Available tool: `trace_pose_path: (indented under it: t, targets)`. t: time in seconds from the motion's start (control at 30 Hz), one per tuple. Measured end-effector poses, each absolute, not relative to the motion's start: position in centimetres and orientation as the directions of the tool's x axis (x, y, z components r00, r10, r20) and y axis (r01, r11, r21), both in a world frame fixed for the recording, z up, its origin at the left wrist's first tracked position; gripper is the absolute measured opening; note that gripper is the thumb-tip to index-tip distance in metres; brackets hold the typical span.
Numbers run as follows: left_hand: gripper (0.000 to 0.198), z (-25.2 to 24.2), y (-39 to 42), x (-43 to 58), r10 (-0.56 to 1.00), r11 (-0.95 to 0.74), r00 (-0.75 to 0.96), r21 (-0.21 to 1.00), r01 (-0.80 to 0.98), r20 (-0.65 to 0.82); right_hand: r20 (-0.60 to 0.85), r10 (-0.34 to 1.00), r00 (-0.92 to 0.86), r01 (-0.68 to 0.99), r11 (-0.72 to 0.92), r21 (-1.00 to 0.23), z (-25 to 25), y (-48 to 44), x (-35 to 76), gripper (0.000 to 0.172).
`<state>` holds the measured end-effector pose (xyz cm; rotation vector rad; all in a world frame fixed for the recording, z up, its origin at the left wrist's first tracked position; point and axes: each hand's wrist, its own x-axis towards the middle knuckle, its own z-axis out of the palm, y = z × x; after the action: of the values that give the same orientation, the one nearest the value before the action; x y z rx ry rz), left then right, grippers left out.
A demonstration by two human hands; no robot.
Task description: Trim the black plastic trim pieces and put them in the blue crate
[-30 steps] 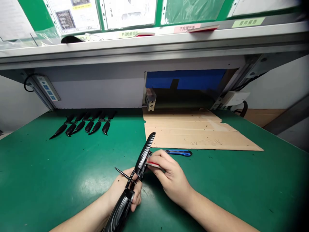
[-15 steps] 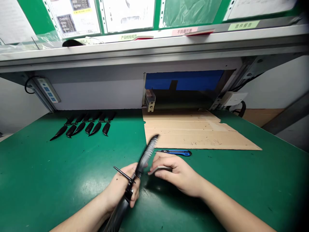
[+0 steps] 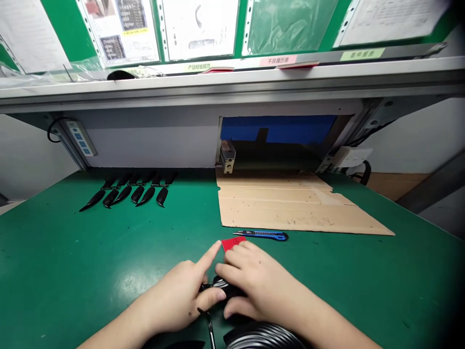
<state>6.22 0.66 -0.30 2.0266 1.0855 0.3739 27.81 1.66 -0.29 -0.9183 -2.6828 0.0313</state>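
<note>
My left hand (image 3: pixel 191 291) holds the joint area of a black folding propeller (image 3: pixel 261 338), its thumb pressed on the part and its index finger stretched out past it. Curled over a dark blade between the hands is my right hand (image 3: pixel 259 281), thumb below and fingers above. A ribbed, glossy blade and a thin black rod show at the bottom edge. Beyond my right fingertips a small red sheet (image 3: pixel 232 242) with dark marks sticks out, partly covered by them. Whether it lies on the table or is pinched, I cannot tell.
A blue utility knife (image 3: pixel 263 235) lies just beyond my hands, in front of a flat cardboard sheet (image 3: pixel 290 208). Several black folding propellers (image 3: pixel 136 191) rest in a row at the back left of the green table (image 3: pixel 90 261). A shelf (image 3: pixel 181 94) spans the back.
The propeller has come down and toward me, from upright and slanted in my left hand. My right hand has moved from beside it onto it. The sheet it pinched now shows its red face.
</note>
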Motion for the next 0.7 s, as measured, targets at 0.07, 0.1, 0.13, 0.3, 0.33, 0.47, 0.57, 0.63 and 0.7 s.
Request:
trace_pose_path:
  t: [0.07,0.1,0.13,0.3,0.33,0.47,0.57,0.63,0.7]
  targets:
    - [0.072,-0.5,0.4,6.7,0.785,-0.332,0.611,0.763,0.555,-0.103,0.178,0.639,-0.749,0.647,0.762,-0.012,-0.9,1.0,26.8,0.047]
    - [0.070,-0.6,0.3,6.9,0.782,-0.338,0.616,0.766,0.546,-0.094,0.154,0.658,-0.737,0.667,0.745,0.004,-1.2,0.8,26.6,0.041]
    - [0.067,-0.7,0.3,7.0,0.784,-0.344,0.616,0.770,0.537,-0.080,0.153,0.673,-0.724,0.680,0.733,-0.008,-1.4,0.8,26.6,0.033]
    - [0.033,-0.8,0.9,6.8,0.846,-0.347,0.533,0.787,0.510,0.027,0.339,0.734,-0.589,0.678,0.677,-0.288,-2.5,1.5,27.0,0.020]
    - [0.036,-0.7,1.0,6.6,0.839,-0.344,0.543,0.789,0.509,0.015,0.361,0.752,-0.551,0.679,0.656,-0.330,-2.6,1.7,27.0,0.019]
    - [0.044,-0.2,1.4,5.7,0.735,-0.380,0.664,0.725,0.574,-0.141,0.278,0.732,-0.622,0.685,0.680,-0.260,-2.4,1.5,27.0,0.015]
    - [0.043,-0.4,1.2,5.3,0.631,-0.476,0.750,0.664,0.577,-0.198,0.102,0.631,-0.769,0.589,0.762,-0.268,-1.7,0.6,27.2,0.017]
    - [0.042,-0.5,1.1,5.1,0.551,-0.527,0.812,0.674,0.517,-0.193,0.033,0.540,-0.841,0.488,0.785,-0.381,-1.4,0.2,27.5,0.020]
    - [0.042,-0.3,1.4,4.8,0.516,-0.519,0.835,0.706,0.481,-0.190,0.056,0.538,-0.841,0.443,0.744,-0.500,-1.3,0.6,27.9,0.020]
